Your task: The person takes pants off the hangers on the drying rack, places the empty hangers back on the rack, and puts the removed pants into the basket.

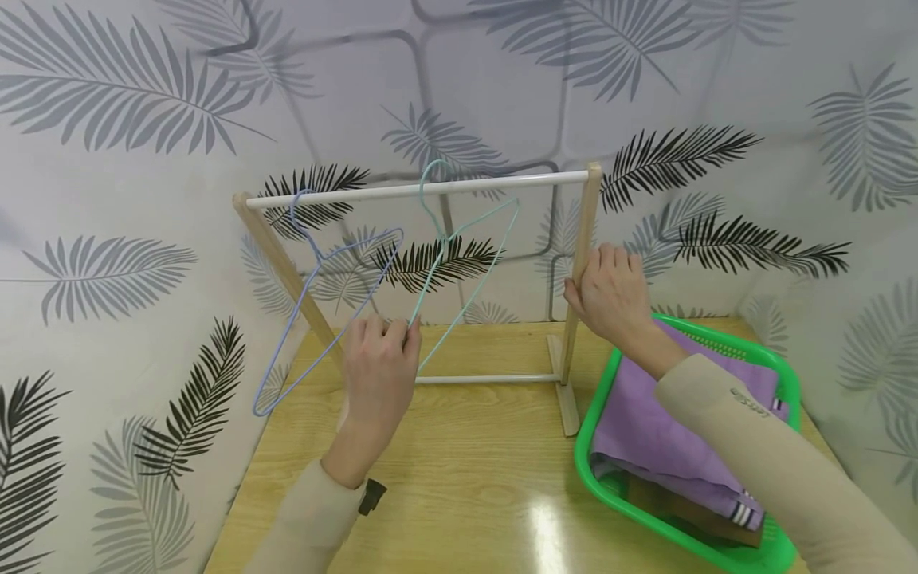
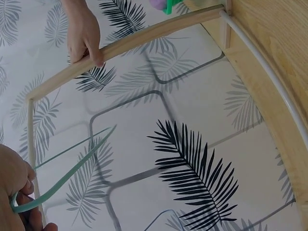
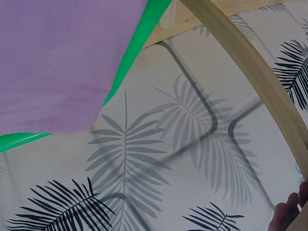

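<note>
A mint-green wire clothes hanger [image 1: 468, 301] hooks over the white top bar of a small wooden clothes rack [image 1: 516, 182]. My left hand [image 1: 380, 363] holds its near end, fingers curled round the wire; in the left wrist view the hanger [image 2: 72, 168] runs out from that hand [image 2: 14, 192]. With my right hand [image 1: 613, 291] I grip the rack's right upright [image 1: 586, 227] about midway up. Further left on the same bar hangs a blue wire hanger [image 1: 283, 343], bare of clothes, angled toward me.
On the right of the wooden table [image 1: 459, 494] stands a green plastic basket [image 1: 588, 446], under my right forearm. Folded purple cloth [image 1: 645, 414] with striped edging lies in it, over something brown. Behind the rack rises a leaf-patterned wall [image 1: 129, 199].
</note>
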Action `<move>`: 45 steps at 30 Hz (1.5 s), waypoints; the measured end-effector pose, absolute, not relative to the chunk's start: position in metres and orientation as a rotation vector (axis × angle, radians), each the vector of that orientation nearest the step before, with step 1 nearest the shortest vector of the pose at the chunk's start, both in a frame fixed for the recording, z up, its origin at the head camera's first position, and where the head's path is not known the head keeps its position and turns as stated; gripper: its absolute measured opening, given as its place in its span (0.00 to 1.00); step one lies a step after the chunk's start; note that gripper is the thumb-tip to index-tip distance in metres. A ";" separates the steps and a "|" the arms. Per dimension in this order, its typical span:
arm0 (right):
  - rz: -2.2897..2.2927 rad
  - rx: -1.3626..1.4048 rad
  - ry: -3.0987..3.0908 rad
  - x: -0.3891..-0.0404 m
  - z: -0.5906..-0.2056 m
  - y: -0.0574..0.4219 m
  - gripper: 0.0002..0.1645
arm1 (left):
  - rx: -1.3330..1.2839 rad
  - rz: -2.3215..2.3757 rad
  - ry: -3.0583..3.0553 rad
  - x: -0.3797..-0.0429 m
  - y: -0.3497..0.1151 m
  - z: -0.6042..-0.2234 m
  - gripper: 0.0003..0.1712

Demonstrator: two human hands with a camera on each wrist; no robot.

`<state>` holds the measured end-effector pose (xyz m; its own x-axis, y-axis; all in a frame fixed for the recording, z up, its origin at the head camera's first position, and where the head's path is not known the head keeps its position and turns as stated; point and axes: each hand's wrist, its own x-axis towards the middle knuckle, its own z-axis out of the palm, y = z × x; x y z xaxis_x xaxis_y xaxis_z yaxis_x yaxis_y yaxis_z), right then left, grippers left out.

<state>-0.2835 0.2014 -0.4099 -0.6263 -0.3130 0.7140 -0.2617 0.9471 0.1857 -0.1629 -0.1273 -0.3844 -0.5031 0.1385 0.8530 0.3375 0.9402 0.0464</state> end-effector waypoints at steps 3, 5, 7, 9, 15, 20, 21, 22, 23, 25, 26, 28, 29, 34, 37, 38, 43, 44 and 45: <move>-0.076 0.406 -2.283 -0.284 -0.410 0.202 0.27 | -0.322 -0.251 -2.100 -0.169 -0.127 -0.389 0.21; -0.070 0.407 -2.284 -0.284 -0.410 0.202 0.27 | -0.312 -0.239 -2.102 -0.172 -0.127 -0.393 0.21; -0.062 0.409 -2.279 -0.284 -0.411 0.202 0.27 | -0.306 -0.223 -2.108 -0.175 -0.126 -0.396 0.21; -0.063 0.409 -2.272 -0.284 -0.411 0.202 0.27 | -0.306 -0.208 -2.115 -0.177 -0.126 -0.400 0.21; -0.059 0.405 -2.258 -0.285 -0.411 0.201 0.25 | -0.310 -0.184 -2.129 -0.183 -0.124 -0.406 0.19; -0.049 0.403 -2.268 -0.284 -0.411 0.201 0.25 | -0.310 -0.180 -2.139 -0.187 -0.120 -0.411 0.19; -0.048 0.402 -2.273 -0.284 -0.411 0.201 0.25 | -0.314 -0.191 -2.142 -0.188 -0.120 -0.412 0.19; -0.044 0.401 -2.275 -0.284 -0.411 0.200 0.25 | -0.317 -0.197 -2.146 -0.189 -0.119 -0.413 0.19; -0.042 0.400 -2.278 -0.284 -0.411 0.200 0.26 | -0.320 -0.200 -2.151 -0.189 -0.119 -0.414 0.19; -0.036 0.400 -2.280 -0.284 -0.411 0.200 0.26 | -0.322 -0.204 -2.160 -0.189 -0.119 -0.415 0.19; -0.037 0.401 -2.282 -0.284 -0.411 0.200 0.26 | -0.322 -0.208 -2.163 -0.189 -0.119 -0.416 0.20; -0.037 0.402 -2.280 -0.284 -0.412 0.200 0.26 | -0.317 -0.212 -2.166 -0.190 -0.119 -0.417 0.20; -0.036 0.404 -2.276 -0.284 -0.412 0.200 0.25 | -0.315 -0.217 -2.167 -0.190 -0.119 -0.418 0.20; -0.050 0.406 -2.273 -0.284 -0.413 0.200 0.26 | -0.310 -0.241 -2.166 -0.192 -0.118 -0.420 0.20; -0.050 0.406 -2.272 -0.284 -0.413 0.200 0.26 | -0.309 -0.268 -2.156 -0.193 -0.118 -0.420 0.21; -0.048 0.407 -2.271 -0.284 -0.413 0.200 0.26 | -0.309 -0.279 -2.152 -0.194 -0.118 -0.420 0.21; -0.040 0.413 -2.265 -0.284 -0.412 0.201 0.27 | -0.310 -0.322 -2.146 -0.195 -0.118 -0.421 0.22; -0.041 0.416 -2.264 -0.284 -0.412 0.201 0.27 | -0.305 -0.321 -2.151 -0.195 -0.118 -0.421 0.22; -0.040 0.418 -2.262 -0.284 -0.412 0.201 0.27 | -0.297 -0.325 -2.157 -0.195 -0.119 -0.422 0.22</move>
